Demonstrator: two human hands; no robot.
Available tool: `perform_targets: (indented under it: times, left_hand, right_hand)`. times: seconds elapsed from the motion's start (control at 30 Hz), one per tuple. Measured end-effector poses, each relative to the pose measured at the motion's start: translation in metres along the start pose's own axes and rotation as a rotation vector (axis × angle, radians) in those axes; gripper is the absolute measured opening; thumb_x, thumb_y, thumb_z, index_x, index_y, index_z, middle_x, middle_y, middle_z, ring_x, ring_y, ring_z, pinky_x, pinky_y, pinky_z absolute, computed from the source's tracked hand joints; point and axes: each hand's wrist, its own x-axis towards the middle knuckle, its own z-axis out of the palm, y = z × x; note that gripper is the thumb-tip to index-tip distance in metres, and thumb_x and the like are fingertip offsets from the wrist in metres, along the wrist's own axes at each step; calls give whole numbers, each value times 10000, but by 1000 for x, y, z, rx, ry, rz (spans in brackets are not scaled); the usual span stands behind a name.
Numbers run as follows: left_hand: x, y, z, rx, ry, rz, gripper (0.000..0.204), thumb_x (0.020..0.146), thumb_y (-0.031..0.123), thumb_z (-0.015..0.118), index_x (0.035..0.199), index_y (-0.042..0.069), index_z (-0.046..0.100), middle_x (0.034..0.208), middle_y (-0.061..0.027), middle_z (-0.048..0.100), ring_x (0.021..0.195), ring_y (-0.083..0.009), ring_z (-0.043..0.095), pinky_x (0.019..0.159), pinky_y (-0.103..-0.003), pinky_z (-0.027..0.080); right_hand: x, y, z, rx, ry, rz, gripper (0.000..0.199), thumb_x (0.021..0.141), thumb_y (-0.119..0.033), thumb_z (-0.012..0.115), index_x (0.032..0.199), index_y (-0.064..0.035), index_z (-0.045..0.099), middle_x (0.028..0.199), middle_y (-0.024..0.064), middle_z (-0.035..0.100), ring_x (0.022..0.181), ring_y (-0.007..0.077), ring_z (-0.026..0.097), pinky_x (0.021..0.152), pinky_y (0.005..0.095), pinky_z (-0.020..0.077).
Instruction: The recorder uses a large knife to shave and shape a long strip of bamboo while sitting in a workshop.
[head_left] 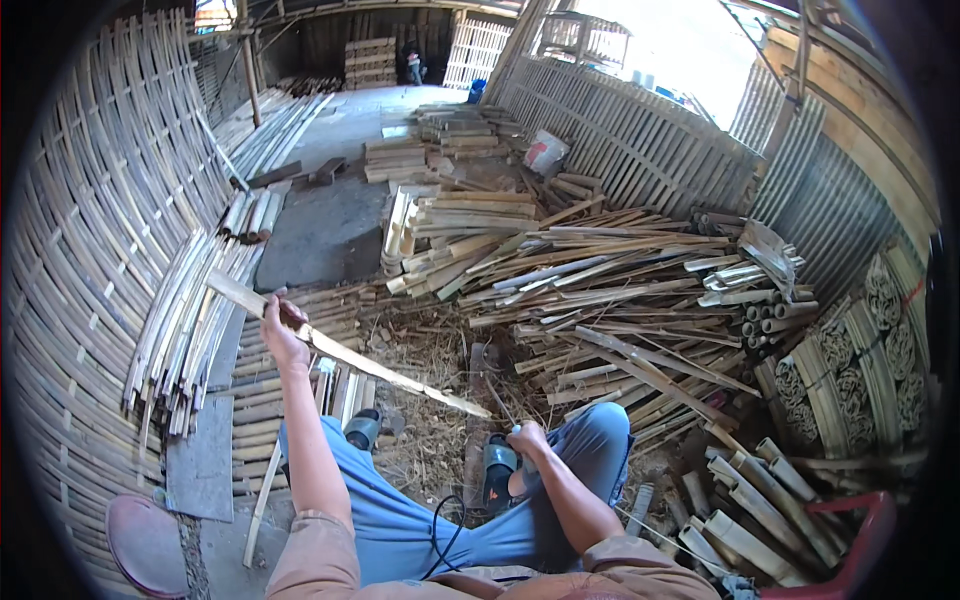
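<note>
A long bamboo slat is held aloft in front of the seated person, its long axis running diagonally from the upper left, near the woven wall, down to the lower right, where its tip ends just above the right knee. The slat is seen as a thin, flat, pale yellow strip, lighter on its upper face, with a broader blunt end at the upper left and a narrowing, splintered end at the lower right.

The slat is gripped by the left hand close to its upper end; the grip is closed around it, with the forearm raised from the lap. A small power tool with a dark teal body and a black cable is clasped by the right hand, resting on the right thigh just below the slat's lower tip.

Dry shavings and straw are spread on the floor between the legs. A large heap of split bamboo is piled to the right, and a bundle of thin strips lies to the left beside a curved woven bamboo wall. Short bamboo tubes are stacked at the lower right.
</note>
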Motion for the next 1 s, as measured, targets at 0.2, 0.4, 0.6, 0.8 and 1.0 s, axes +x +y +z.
perform_targets:
  times: [0.2,0.4,0.6,0.8,1.0]
  left_hand:
    - [-4,6,4,-36,-92,4,311,1051,279,515,1125,-6,617,681,17,466,596,-89,408,580,-288,389]
    - [-19,8,14,-81,-181,-20,314,1059,291,515,1102,0,624,678,19,439,593,-98,394,575,-290,371]
    - [-27,14,16,-68,-214,-2,376,1027,343,576,1099,-22,637,656,8,435,581,-108,409,565,-300,389]
    - [-30,17,22,-95,-216,-16,360,1039,313,565,1105,-34,631,652,3,447,578,-110,415,559,-304,382]
    - [-33,18,23,-76,-226,0,372,1044,319,556,1121,-39,626,654,6,450,575,-107,415,569,-301,387]
  right_hand:
    - [4,-8,16,13,193,-312,447,785,-265,759,1166,-43,681,890,184,748,741,273,742,691,401,588]
    - [-1,-14,25,45,120,-321,468,791,-277,743,1206,-63,707,974,201,753,792,302,747,752,415,597]
    - [-17,-23,15,101,96,-271,453,787,-257,736,1167,-14,700,953,210,753,808,302,753,770,415,598]
    - [-11,-20,18,21,109,-304,442,787,-267,753,1135,2,707,986,216,748,788,317,751,761,417,598]
    - [3,-12,19,-100,-6,-131,403,788,-345,759,868,50,756,842,201,757,800,308,757,759,407,601]
